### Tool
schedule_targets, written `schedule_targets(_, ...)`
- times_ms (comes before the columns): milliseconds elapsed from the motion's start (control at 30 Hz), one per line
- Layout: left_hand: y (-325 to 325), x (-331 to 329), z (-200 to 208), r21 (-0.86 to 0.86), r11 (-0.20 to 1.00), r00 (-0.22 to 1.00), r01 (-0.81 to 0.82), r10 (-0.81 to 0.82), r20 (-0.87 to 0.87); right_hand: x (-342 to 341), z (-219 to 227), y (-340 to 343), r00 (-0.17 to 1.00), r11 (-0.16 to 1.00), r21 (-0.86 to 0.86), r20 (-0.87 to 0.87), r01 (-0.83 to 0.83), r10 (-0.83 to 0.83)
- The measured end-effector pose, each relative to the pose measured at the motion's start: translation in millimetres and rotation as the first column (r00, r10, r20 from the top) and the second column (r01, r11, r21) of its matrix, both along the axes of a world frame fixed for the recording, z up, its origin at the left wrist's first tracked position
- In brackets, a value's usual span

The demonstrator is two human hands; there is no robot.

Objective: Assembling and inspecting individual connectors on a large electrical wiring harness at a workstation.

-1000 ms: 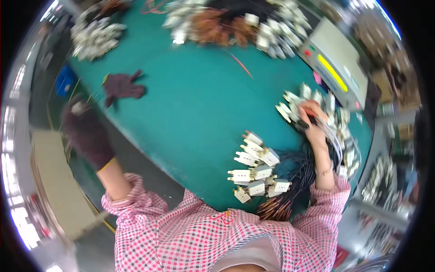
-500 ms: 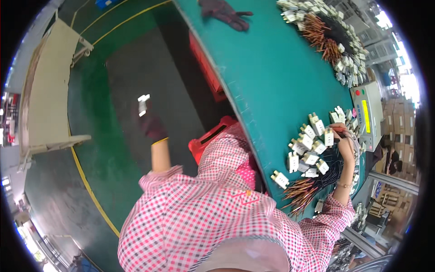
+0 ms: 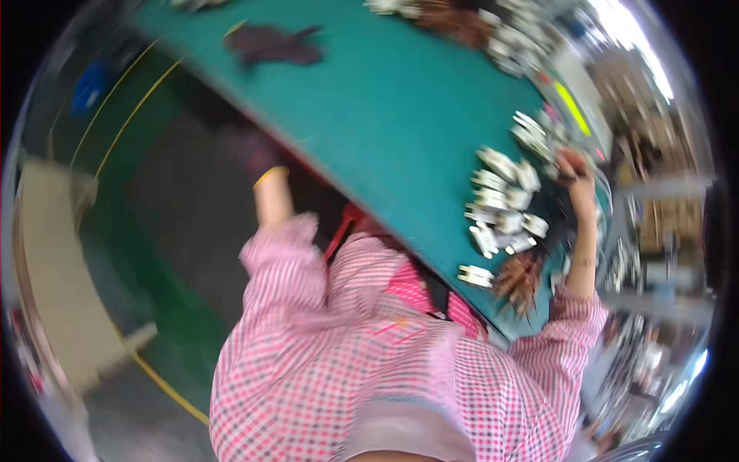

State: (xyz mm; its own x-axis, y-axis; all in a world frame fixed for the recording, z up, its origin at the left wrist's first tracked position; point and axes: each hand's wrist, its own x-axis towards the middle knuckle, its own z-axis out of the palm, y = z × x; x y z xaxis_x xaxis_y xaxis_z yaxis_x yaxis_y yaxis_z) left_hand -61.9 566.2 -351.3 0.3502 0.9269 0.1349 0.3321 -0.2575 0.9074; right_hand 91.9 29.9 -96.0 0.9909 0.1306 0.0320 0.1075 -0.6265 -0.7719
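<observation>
My left hand (image 3: 258,158), in a dark purple glove with a yellow cuff, hangs over the floor beside the near edge of the green table (image 3: 385,138). Motion smears its fingers, and I cannot make out anything in them. At the far right of the table my bare right hand (image 3: 571,165) has its fingers curled together among black cables (image 3: 553,206); what they grip is hidden. Next to it lies a pile of white plug connectors (image 3: 493,199). Brown cable ends (image 3: 517,281) stick out of the bundle toward me.
A loose dark glove (image 3: 277,45) lies at the table's far left. More connectors (image 3: 516,46) with brown-ended cables are heaped at the back. A device with a lit yellow display (image 3: 572,108) stands behind my right hand. A pale board-like cart (image 3: 54,262) is on the floor at left.
The view has turned, so the table extends further left. The white piece seen at my left glove no longer shows, and the glove is closer to the table edge. My right hand stays by the cables.
</observation>
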Motion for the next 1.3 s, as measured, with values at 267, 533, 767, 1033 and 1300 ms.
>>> schedule_targets(267,-146.7,74.7,205.4,0.544,0.439,0.359,0.715,-0.898,0.254,7.4,99.5,-52.5,0.959,0.993,-0.112,0.275,-0.032,0.062)
schedule_targets(533,-313.4,200.9,159.8,0.486,-0.151,0.031,0.861,-0.937,-0.348,28.5,57.5,-10.1,0.924,0.917,0.140,0.136,-0.374,0.356)
schedule_targets(767,-315.0,199.2,168.7,0.282,-0.181,-0.138,0.942,-0.977,-0.164,62.9,2.1,-13.8,0.884,0.829,0.417,-0.109,-0.374,0.454)
schedule_targets(1033,-320.5,181.8,161.7,-0.422,-0.586,0.160,0.692,-0.445,0.881,70.9,2.2,-16.4,0.871,0.702,0.615,-0.050,-0.359,0.489)
schedule_targets(1300,-314.6,186.3,146.5,-0.474,-0.554,-0.047,0.684,-0.682,0.730,64.3,-6.4,-2.0,0.853,0.758,0.462,-0.009,-0.460,0.522)
